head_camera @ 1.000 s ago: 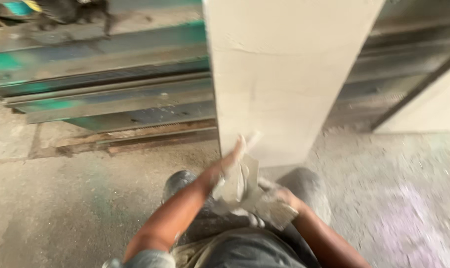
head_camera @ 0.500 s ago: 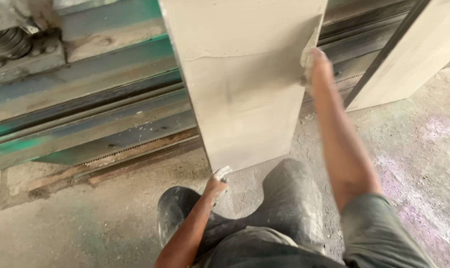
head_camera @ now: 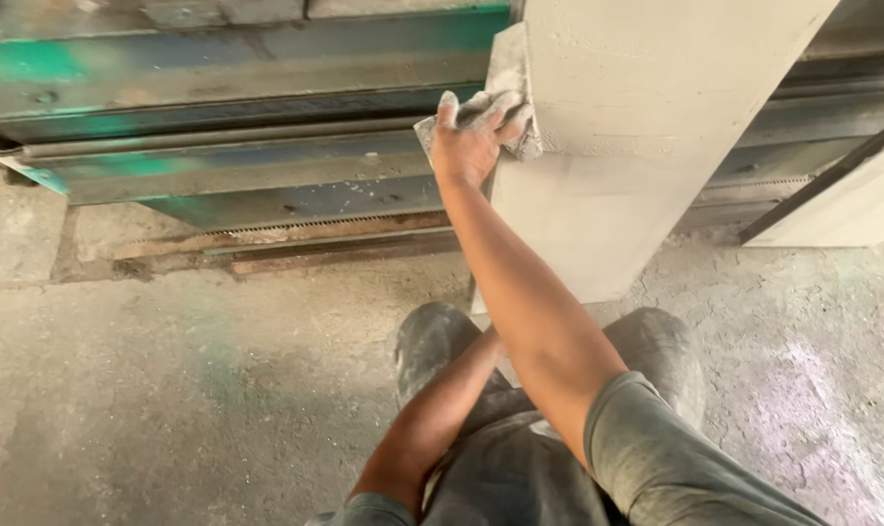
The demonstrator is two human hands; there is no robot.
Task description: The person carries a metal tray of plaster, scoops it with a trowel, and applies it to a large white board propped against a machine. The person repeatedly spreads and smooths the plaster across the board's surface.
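We press our right hand [head_camera: 471, 141] against the left edge of a tall pale grey flat panel [head_camera: 646, 127], which stands upright on the dusty concrete floor [head_camera: 198, 399] directly in front of us. Under the hand lies a crumpled grey piece of abrasive sheet or cloth [head_camera: 481, 122]; its exact material cannot be told. The fingers [head_camera: 505, 122] lie curled over this sheet and hold it flat against the panel edge, close together rather than spread.

Our left hand is hidden behind the right forearm, near the lower edge of the panel, so we cannot tell how its fingers stand. Only the left forearm [head_camera: 432, 419] shows, reaching towards the panel base.

Two dusty dark rubber boots [head_camera: 437, 346] stand just beside the panel foot. Behind the panel runs a long green and grey steel machine frame [head_camera: 218, 107], well apart from the hand.
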